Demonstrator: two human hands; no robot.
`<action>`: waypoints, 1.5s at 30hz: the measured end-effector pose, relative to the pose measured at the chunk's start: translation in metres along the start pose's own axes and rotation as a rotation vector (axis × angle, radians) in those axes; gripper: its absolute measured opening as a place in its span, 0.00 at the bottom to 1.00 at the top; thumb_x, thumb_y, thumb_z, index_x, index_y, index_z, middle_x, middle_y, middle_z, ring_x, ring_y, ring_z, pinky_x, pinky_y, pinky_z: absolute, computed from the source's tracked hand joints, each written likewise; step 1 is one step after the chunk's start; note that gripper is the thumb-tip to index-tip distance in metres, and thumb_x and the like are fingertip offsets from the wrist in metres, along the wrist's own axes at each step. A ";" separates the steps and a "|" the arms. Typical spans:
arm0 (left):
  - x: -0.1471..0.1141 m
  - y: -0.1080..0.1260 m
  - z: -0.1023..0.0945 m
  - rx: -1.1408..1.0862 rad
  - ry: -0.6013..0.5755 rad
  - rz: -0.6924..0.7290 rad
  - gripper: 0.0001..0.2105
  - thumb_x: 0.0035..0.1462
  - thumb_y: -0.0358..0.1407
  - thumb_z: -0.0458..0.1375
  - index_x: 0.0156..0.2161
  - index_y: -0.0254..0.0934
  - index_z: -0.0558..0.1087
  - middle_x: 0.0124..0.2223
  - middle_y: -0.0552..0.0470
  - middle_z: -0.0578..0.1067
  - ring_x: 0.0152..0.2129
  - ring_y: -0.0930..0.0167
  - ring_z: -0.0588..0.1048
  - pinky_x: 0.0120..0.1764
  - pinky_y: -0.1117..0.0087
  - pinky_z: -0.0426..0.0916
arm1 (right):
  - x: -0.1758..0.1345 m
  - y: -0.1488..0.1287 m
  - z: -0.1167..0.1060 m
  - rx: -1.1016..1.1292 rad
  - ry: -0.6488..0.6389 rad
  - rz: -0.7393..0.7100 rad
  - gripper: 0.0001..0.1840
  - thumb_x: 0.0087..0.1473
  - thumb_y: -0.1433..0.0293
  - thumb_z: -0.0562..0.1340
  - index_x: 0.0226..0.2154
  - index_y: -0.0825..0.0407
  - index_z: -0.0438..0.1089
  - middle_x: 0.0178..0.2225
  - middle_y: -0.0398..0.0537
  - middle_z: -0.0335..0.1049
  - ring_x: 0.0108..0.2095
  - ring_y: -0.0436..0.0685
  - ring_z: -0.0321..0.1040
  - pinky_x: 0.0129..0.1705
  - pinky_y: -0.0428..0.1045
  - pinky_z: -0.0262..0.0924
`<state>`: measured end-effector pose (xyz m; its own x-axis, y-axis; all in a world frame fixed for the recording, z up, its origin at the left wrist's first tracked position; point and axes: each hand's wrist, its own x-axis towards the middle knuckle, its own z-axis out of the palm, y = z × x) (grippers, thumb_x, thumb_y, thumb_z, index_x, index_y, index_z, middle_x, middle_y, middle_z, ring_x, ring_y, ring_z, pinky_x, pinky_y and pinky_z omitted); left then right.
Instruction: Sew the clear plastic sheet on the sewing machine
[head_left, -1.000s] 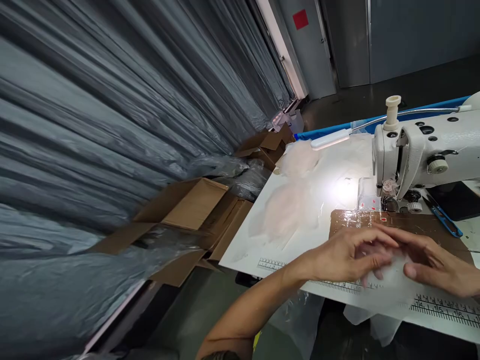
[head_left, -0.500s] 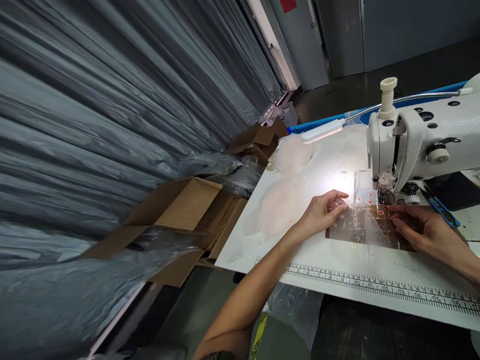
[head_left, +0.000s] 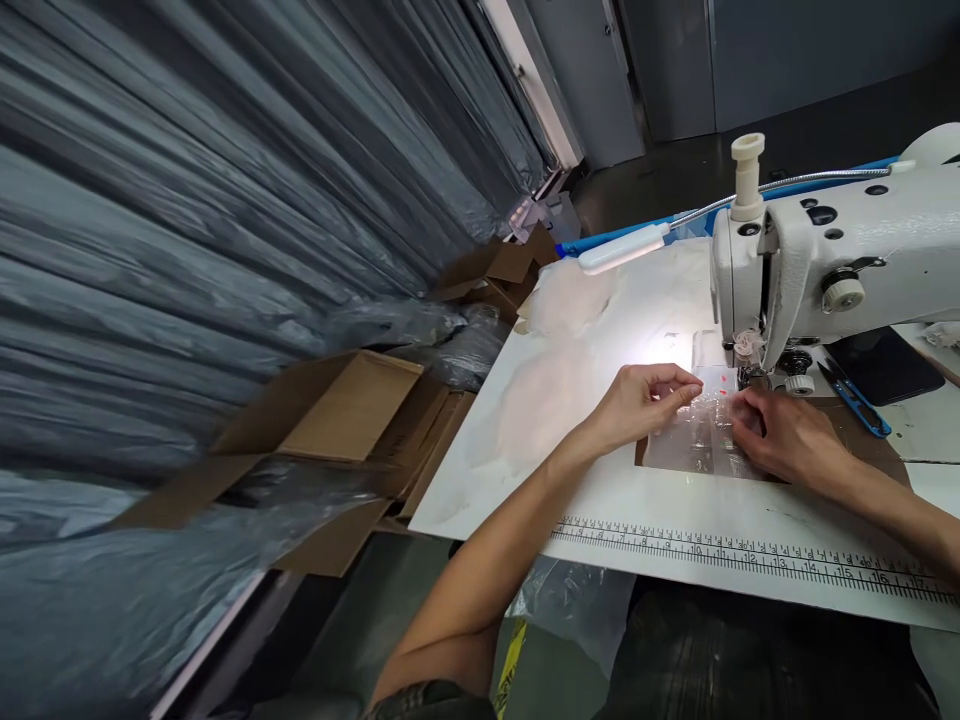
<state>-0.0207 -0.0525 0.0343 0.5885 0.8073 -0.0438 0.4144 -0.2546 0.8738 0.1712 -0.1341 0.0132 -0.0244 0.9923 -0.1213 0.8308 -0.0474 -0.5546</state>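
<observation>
A sheer, glittery fabric [head_left: 679, 447] with small red spots lies under the needle end of a white sewing machine [head_left: 832, 250]. My left hand [head_left: 646, 402] pinches its left side, thumb and forefinger together. Close to the presser foot, my right hand [head_left: 787, 432] has its fingers closed on the right side of the fabric. Beneath it is a flat brown sheet [head_left: 862, 440], partly covered by the right hand. A pale rosette [head_left: 748, 345] hangs at the machine's head. The fabric's edge under the needle is too small to make out.
Blue thread snips [head_left: 859, 400] and a black phone [head_left: 885, 368] lie right of the needle. Pale fabric piles [head_left: 544, 400] rest on the white table [head_left: 480, 490]. A ruler strip [head_left: 750, 555] runs along the front edge. Cardboard boxes [head_left: 352, 405] stand to the left.
My right hand has moved left, closer to the needle and my left hand, and its fingers have closed in on the fabric. The view has shifted slightly.
</observation>
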 end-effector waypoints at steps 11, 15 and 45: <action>0.062 -0.023 -0.014 0.686 -0.205 0.462 0.14 0.63 0.44 0.58 0.42 0.34 0.76 0.39 0.47 0.77 0.33 0.69 0.75 0.35 0.71 0.67 | 0.004 0.020 0.010 0.053 0.164 0.004 0.12 0.53 0.61 0.56 0.33 0.49 0.71 0.21 0.44 0.70 0.20 0.54 0.64 0.22 0.49 0.52; 0.088 -0.041 -0.007 0.869 -0.191 0.572 0.19 0.61 0.47 0.60 0.47 0.32 0.73 0.50 0.38 0.73 0.48 0.57 0.72 0.50 0.59 0.66 | 0.006 0.022 0.008 0.067 0.161 -0.015 0.11 0.52 0.61 0.56 0.33 0.49 0.70 0.22 0.44 0.70 0.19 0.53 0.63 0.21 0.48 0.53; 0.009 -0.040 0.043 0.572 -0.038 0.775 0.12 0.63 0.32 0.51 0.50 0.31 0.68 0.49 0.39 0.74 0.44 0.63 0.74 0.48 0.58 0.72 | -0.006 0.024 0.009 0.008 0.185 -0.369 0.17 0.59 0.62 0.54 0.41 0.50 0.75 0.41 0.53 0.77 0.37 0.59 0.74 0.37 0.54 0.67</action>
<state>-0.0022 -0.0585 -0.0219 0.8589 0.2903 0.4220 0.1709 -0.9390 0.2983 0.1858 -0.1424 -0.0067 -0.2190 0.9466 0.2366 0.7805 0.3155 -0.5397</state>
